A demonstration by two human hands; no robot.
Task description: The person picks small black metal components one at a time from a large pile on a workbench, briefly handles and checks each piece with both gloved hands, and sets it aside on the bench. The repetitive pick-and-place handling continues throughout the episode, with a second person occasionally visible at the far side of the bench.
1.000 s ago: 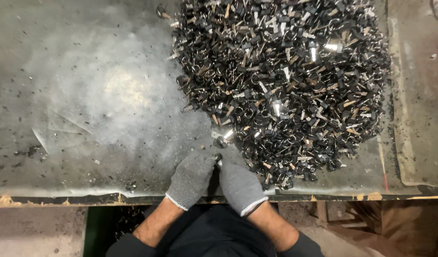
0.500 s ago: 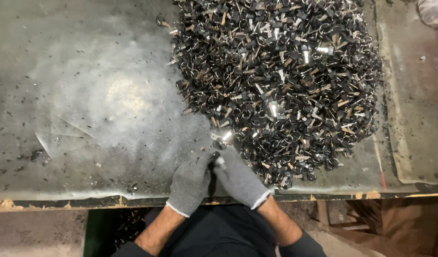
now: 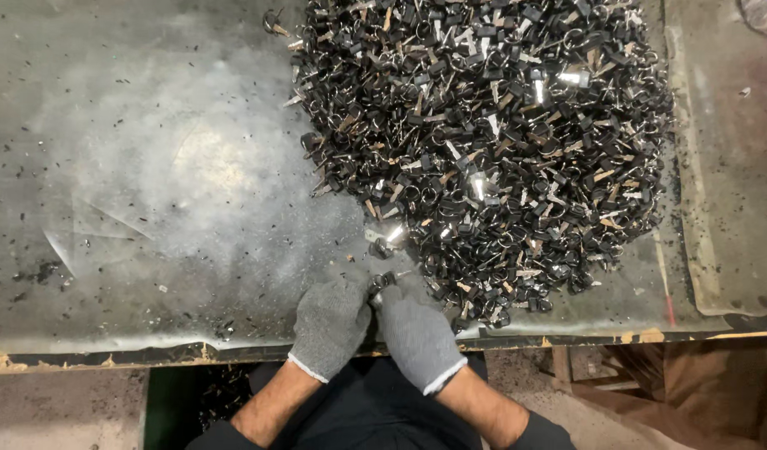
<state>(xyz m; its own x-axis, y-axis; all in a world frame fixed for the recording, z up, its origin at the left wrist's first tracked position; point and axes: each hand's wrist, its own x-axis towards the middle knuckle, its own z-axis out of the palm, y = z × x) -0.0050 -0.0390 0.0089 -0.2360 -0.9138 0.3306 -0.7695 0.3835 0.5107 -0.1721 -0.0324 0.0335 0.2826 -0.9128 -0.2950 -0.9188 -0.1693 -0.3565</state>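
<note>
Desk (image 3: 150, 167) at far left: grey, scuffed sheet surface, dusted pale at the middle and flecked with dark crumbs; chipped front edge running along the bottom. Nearer the middle, left hand (image 3: 329, 325) in a grey knit glove, resting at the desk's front edge, fingers curled inward and closed toward the other hand, pinching one side of a small black-and-metal part (image 3: 382, 283). Just beside it, touching, right hand (image 3: 417, 337), gloved alike, fingers likewise curled and closed on the same small part from the other side; exact grip hidden under the glove tips. Small part held between both sets of fingertips, just above the desk near the front edge, at the lower-left fringe of the heap. A few loose pieces (image 3: 387, 242) lying just beyond the fingertips. Further right, heap of black clips and metal rings (image 3: 492, 142), wide and tangled, spreading to the desk's right side and close to its front edge. At far right, a second worn panel (image 3: 725, 167) lying beside the heap.

Risks, as a judgement: small part slipping from thick glove tips and dropping over the near edge; rings in the heap snagging on one another, dragging several along at once; pieces at the heap's lower fringe sliding off the desk if nudged.
</note>
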